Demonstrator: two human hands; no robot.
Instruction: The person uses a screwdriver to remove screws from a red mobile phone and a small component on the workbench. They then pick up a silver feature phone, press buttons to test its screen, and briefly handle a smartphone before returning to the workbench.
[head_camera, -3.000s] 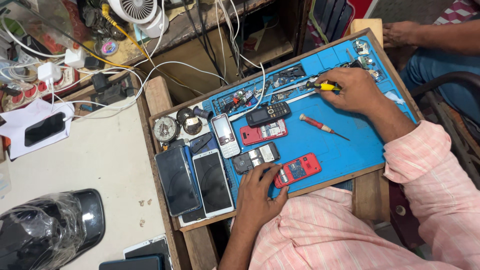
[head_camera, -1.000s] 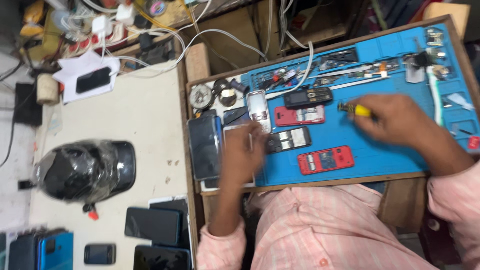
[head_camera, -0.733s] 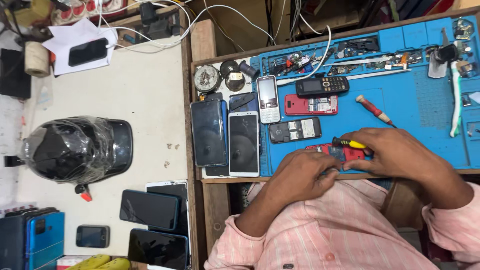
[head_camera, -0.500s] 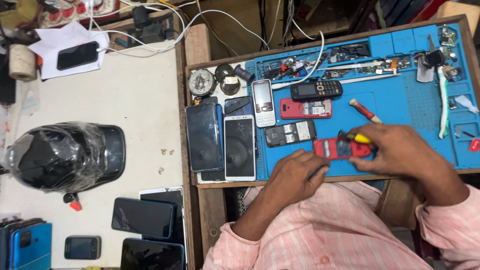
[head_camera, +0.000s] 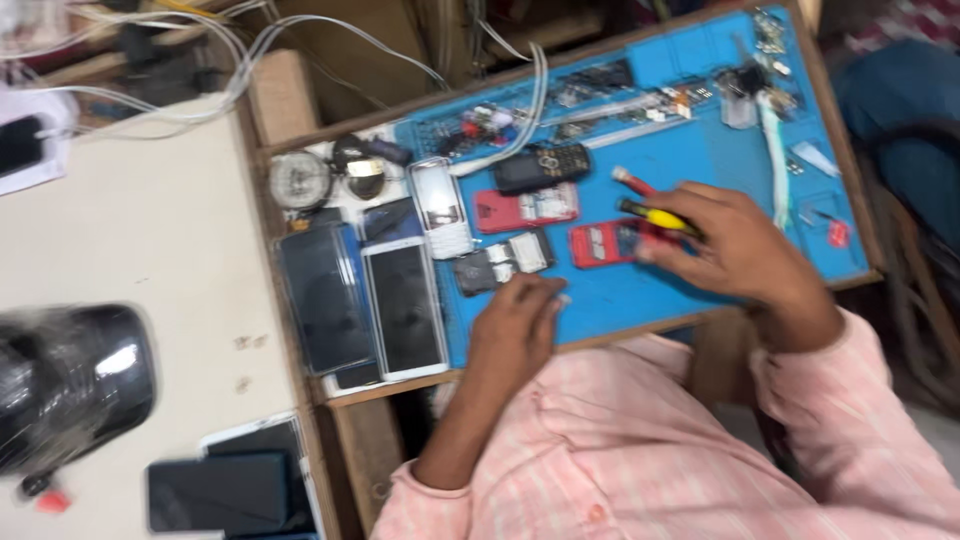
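Right hand (head_camera: 735, 250): fingers curled around a yellow-handled screwdriver (head_camera: 658, 217), whose dark tip end lies over a red keypad phone (head_camera: 608, 243) flat on the blue work mat (head_camera: 700, 150). The thumb side of this hand touches the phone's right end; the wrist bends back toward a pink checked sleeve (head_camera: 850, 400). Left hand (head_camera: 515, 325): held palm down with fingers loosely together, holding nothing, fingertips on the mat just below an opened grey phone (head_camera: 505, 262). The forearm runs down to the shirt.

Just beyond the red phone lies a second red phone (head_camera: 525, 208), with a black keypad phone (head_camera: 542, 166) above it and a white phone (head_camera: 440, 195) to their left. A red-handled screwdriver (head_camera: 632, 181) lies beside the yellow one. Two large smartphones, one dark (head_camera: 325, 300) and one white-framed (head_camera: 404, 308), rest at the mat's left edge. Small square compartments line the mat's far rim. A shiny black wrapped bundle (head_camera: 70, 385) sits on the pale table (head_camera: 150, 250), well apart. The view is motion-blurred.
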